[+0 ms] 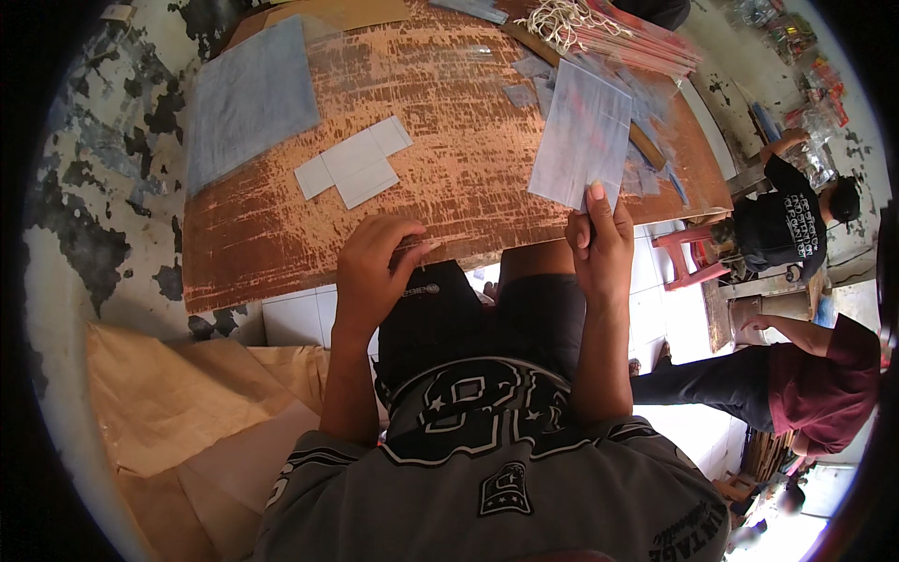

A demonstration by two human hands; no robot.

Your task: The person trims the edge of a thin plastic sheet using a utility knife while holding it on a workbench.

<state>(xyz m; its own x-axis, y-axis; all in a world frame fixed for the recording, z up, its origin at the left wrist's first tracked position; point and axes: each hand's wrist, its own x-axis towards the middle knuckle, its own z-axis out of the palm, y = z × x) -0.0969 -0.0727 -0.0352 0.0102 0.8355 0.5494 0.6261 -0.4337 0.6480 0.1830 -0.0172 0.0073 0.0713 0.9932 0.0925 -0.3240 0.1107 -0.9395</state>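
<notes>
My right hand (601, 239) pinches the lower edge of a clear, bluish plastic sheet (582, 131) with the thumb on top, holding it up over the right front of the worn brown table (449, 178). Something dark shows between the curled fingers of that hand, too little of it to name. At the table's front edge is my left hand (382, 267), its fingers bent and the thumb apart from them, with nothing visible in it. Flat white card pieces (351, 167) lie just beyond my left hand.
A large grey-blue sheet (253, 98) covers the table's far left. At the far right are plastic scraps (534, 67), a wooden strip (646, 145) and a bundle with white cords (571, 23). A red stool (688, 258) and two people (787, 220) are on the right; brown paper (187, 403) lies lower left.
</notes>
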